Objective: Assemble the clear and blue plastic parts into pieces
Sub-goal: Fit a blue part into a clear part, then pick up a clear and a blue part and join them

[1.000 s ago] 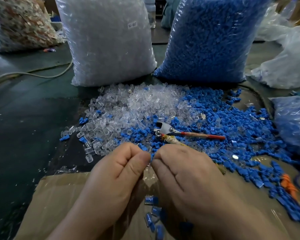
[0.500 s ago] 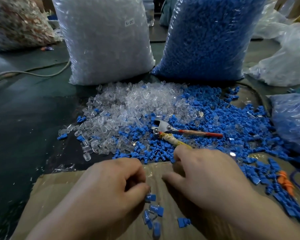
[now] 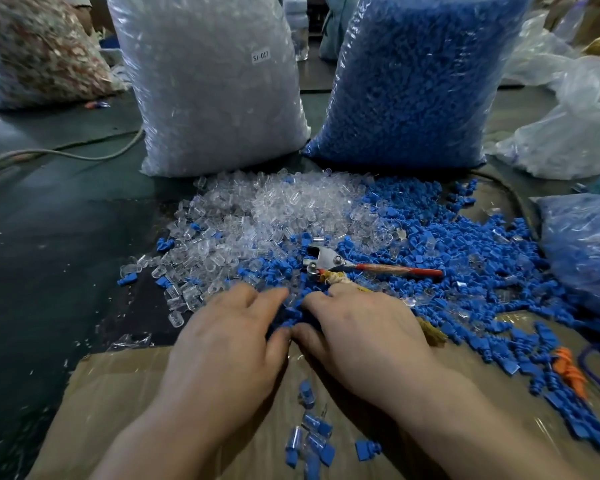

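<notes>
A heap of loose clear plastic parts (image 3: pixel 257 220) lies mid-table, merging on its right into a spread of loose blue parts (image 3: pixel 465 244). My left hand (image 3: pixel 229 337) and my right hand (image 3: pixel 361 330) lie palm-down side by side at the near edge of the heap, fingers stretched forward into the blue parts. Their thumbs nearly touch. Neither hand visibly grips anything; whatever is under the fingertips is hidden. A few joined clear-and-blue pieces (image 3: pixel 312 434) lie on the cardboard sheet (image 3: pixel 118 403) between my forearms.
A big bag of clear parts (image 3: pixel 215 84) and a big bag of blue parts (image 3: pixel 413 81) stand behind the heap. Pliers with a red handle (image 3: pixel 361 266) lie just beyond my right fingers. A smaller blue-filled bag (image 3: pixel 582 244) sits right; an orange part (image 3: pixel 568 372) lies near it.
Both hands were pinched together near the heap, dropped back over the cardboard, and have now reached forward, fingers spread into the blue parts. Another piece lies on the cardboard.
</notes>
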Motion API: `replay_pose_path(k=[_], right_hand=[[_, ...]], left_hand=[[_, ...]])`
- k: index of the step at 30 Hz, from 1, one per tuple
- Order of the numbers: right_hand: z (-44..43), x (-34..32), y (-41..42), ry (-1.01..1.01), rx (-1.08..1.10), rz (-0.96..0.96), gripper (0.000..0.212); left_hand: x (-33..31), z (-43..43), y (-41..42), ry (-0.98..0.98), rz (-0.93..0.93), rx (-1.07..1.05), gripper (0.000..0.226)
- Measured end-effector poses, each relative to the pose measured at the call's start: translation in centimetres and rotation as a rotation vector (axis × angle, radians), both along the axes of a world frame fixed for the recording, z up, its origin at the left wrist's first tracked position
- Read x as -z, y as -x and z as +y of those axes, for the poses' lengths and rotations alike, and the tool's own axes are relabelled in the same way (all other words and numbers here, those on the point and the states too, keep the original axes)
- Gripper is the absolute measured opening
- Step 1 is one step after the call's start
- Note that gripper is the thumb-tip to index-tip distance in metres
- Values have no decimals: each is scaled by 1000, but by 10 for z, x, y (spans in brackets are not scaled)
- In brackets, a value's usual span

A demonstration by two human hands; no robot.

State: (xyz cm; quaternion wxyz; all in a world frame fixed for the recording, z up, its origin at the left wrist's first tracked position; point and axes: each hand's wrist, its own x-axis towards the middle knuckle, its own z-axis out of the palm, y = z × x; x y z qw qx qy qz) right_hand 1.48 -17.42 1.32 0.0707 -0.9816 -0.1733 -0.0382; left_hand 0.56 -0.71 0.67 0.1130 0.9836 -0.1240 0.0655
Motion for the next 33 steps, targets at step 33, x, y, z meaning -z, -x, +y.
replay_pose_path(k=[33], right_hand=[[-7,-2,4,-467,70,95,12]], left_hand=[[5,-7,1,112,-43,55,24]])
